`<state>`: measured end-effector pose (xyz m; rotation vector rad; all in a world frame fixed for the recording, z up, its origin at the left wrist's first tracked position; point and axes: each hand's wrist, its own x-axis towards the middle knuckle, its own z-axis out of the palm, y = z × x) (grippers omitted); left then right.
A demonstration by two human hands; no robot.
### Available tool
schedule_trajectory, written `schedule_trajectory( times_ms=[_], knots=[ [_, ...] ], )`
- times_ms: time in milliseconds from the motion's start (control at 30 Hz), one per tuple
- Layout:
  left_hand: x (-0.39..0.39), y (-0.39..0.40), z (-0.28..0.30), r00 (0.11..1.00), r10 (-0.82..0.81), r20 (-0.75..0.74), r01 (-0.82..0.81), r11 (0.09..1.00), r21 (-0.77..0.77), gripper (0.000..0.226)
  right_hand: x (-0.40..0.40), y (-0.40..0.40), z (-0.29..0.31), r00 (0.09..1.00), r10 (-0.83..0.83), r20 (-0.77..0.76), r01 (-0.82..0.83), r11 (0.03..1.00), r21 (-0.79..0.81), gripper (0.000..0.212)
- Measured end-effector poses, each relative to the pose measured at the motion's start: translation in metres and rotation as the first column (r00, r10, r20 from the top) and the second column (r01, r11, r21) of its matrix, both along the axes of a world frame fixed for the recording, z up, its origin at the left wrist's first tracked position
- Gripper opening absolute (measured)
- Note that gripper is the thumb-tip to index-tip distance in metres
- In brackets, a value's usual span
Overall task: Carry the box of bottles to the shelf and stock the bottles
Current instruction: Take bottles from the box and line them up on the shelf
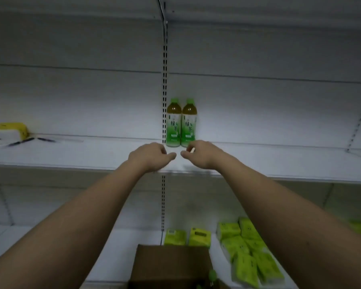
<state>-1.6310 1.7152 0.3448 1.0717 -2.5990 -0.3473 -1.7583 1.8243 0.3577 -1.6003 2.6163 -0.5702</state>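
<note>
White shelf [92,155] carries two upright bottles [181,124] side by side at its back edge, just beyond the left hand [149,156] and right hand [199,153], both loosely curled and holding nothing, while the box [171,265] sits below, nearer the body, one more bottle showing inside.

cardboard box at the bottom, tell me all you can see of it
The cardboard box is plain brown with a matte look, cut off by the bottom edge of the view. It sits low in front of the shelves, below both arms and apart from the hands. A green bottle cap pokes up at its right side. Green packs lie just behind it.
</note>
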Motion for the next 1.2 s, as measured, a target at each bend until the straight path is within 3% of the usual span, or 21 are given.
schedule_trajectory(
  times_ms=[233,500,633,867,1100,1200],
  knots=[
    [0.077,0.071,-0.079,0.98,-0.034,-0.194,0.052,0.995,0.089,0.041,0.075,0.063,-0.072,0.998,0.021,0.059,-0.014,0.992,-0.126,0.026],
    [0.134,0.111,-0.199,0.993,0.064,-0.103,-0.039,0.971,0.234,0.034,0.12,0.102,-0.212,0.937,0.035,0.348,-0.013,0.998,-0.065,0.021],
    [0.135,0.119,-0.259,0.99,0.122,-0.066,-0.088,0.92,0.381,0.033,0.111,0.107,-0.279,0.891,-0.036,0.453,0.003,0.997,0.073,0.02],
    [0.131,0.123,-0.374,0.964,0.135,0.231,-0.256,0.713,0.653,0.025,0.096,0.138,-0.402,0.79,-0.243,0.564,-0.003,0.917,0.399,0.037],
    [0.119,0.109,-0.467,0.918,0.155,0.364,-0.379,0.607,0.699,0.04,0.082,0.109,-0.468,0.772,-0.309,0.555,0.005,0.876,0.482,0.042],
    [0.103,0.11,-0.487,0.877,0.261,0.403,-0.48,0.464,0.744,0.055,0.074,0.089,-0.499,0.772,-0.317,0.551,-0.011,0.86,0.511,0.054]
  ],
)
